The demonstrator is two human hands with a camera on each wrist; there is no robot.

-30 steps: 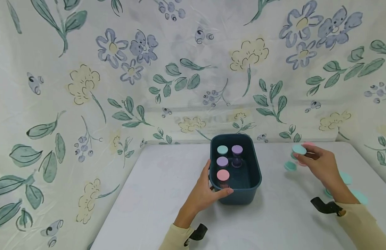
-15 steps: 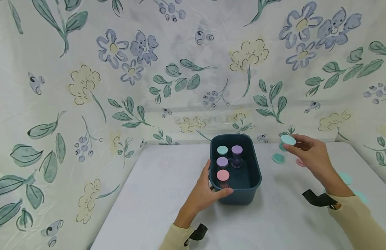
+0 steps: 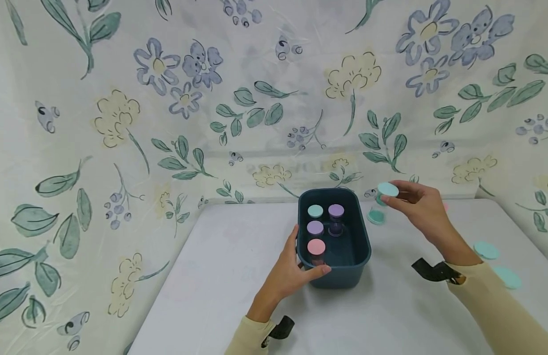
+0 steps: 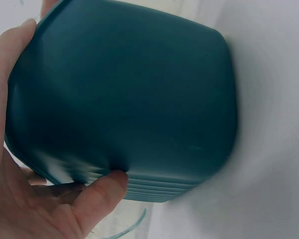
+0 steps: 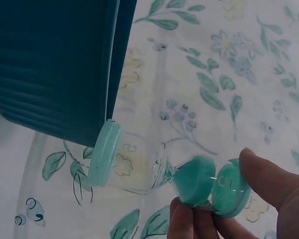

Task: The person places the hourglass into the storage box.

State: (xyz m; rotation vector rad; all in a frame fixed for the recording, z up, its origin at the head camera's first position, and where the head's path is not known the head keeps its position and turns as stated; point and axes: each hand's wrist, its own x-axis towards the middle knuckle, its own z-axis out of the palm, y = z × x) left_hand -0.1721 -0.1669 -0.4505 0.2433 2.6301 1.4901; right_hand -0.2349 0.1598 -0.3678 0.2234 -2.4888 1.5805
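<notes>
Sandglass (image 5: 194, 180) is hanging just right of the bin's (image 3: 338, 280) far end, and I'm pinching it by its teal end in the right hand (image 3: 419, 209). The left hand (image 3: 288, 276) is gripping the bin's near left corner. Inside, four other sandglasses (image 3: 316, 247) are standing, capped teal, purple, purple and pink.

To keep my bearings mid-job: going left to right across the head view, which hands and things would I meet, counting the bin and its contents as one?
Left hand → dark bin → held mint sand timer → right hand → round mint top → second round mint top, nearer the camera.
</notes>
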